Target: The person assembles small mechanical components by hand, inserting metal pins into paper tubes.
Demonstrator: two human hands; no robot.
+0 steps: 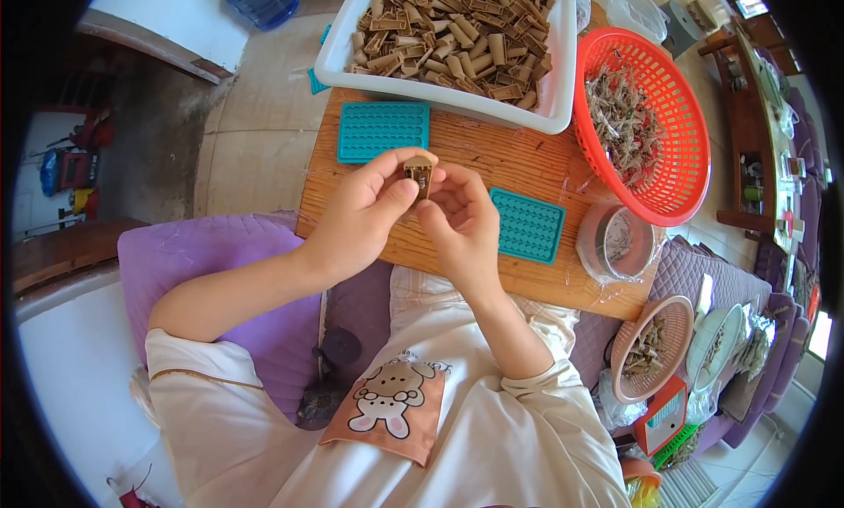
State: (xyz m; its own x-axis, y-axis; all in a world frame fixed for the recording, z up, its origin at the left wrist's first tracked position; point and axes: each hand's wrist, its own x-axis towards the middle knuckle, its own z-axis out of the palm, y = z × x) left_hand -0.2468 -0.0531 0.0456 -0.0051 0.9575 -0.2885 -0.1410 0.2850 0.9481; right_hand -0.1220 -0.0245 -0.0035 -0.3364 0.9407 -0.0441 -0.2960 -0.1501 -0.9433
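Between my two hands, above the wooden table (352, 130), is a small brown plastic piece (420, 176), hollow, with something dark and ridged inside it. My left hand (360, 211) grips its upper left side, thumb across the front. The fingers of my right hand (462, 220) are curled at its right side, with the thumb at its lower end. A teal moulded tray (383, 132) with rows of small hollows lies beyond my left hand. A similar teal tray (527, 227) lies to the right of my right hand.
A white tub (352, 79) heaped with similar brown pieces stands at the far side. Right of it, a red basket (690, 156) holds small brownish parts. A round container (646, 244) sits at the table's right edge. Beyond are a pink basket (681, 319) and a purple seat (220, 271).
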